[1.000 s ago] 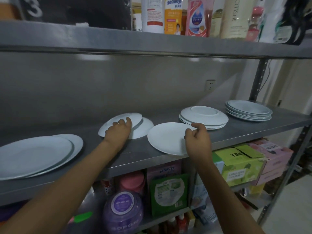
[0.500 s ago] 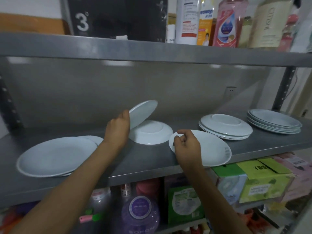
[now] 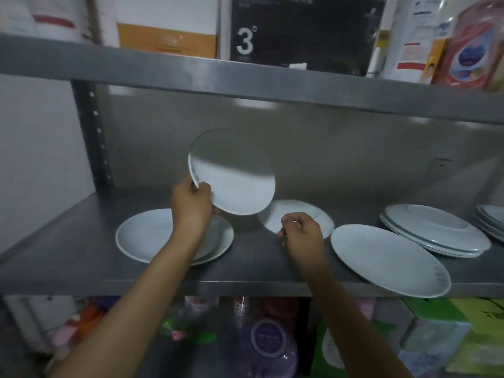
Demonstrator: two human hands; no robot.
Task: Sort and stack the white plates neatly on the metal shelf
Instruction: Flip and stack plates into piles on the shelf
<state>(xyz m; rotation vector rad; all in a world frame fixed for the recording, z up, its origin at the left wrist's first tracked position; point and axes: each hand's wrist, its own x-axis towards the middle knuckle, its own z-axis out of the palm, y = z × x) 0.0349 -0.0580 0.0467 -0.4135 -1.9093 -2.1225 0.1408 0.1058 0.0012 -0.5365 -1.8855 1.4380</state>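
Note:
My left hand (image 3: pixel 191 203) grips a small white plate (image 3: pixel 234 173) by its lower left rim and holds it tilted in the air above the metal shelf (image 3: pixel 245 266). Just below it an upturned small plate (image 3: pixel 313 214) lies on the shelf. My right hand (image 3: pixel 300 233) hovers over that plate's near rim with curled fingers and nothing visible in them. A large plate (image 3: pixel 390 260) lies to the right, overhanging the shelf's front edge. Two large plates (image 3: pixel 144 233) lie overlapped on the left, partly behind my left forearm.
A stack of upturned plates (image 3: pixel 436 230) sits at the right, with another stack (image 3: pixel 493 216) cut off by the frame edge. The upper shelf (image 3: pixel 272 77) hangs low and carries bottles and boxes. Boxes and containers fill the shelf below.
My left hand has lifted the small plate higher and turned its face toward me. My right hand has let go of the large plate and moved left over the upturned plate.

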